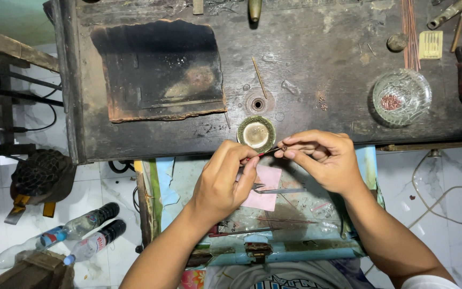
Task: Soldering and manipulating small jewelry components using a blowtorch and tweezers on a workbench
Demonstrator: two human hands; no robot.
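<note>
Tweezers (260, 156), thin and red-handled, sit pinched in the left hand (221, 184), their tips meeting a tiny dark piece (283, 147) that the right hand (322, 160) nips between thumb and forefinger. Both grips are pressed together, left on the tool and right on the piece, and they meet just this side of a small round dish (256, 134) at the near edge of the dark counter (306, 64). Below the hands lies an open drawer (274, 251) with a pink paper (266, 187) and a second, steel pair of tweezers (279, 190) just under the left grip. Well off to the right of the right grip stands a glass bowl (402, 96) of small reddish bits. It looks like fine fitting work at the moment of joining; I'd judge the next move wants very steady fingertips and no slackening of either pinch.
</note>
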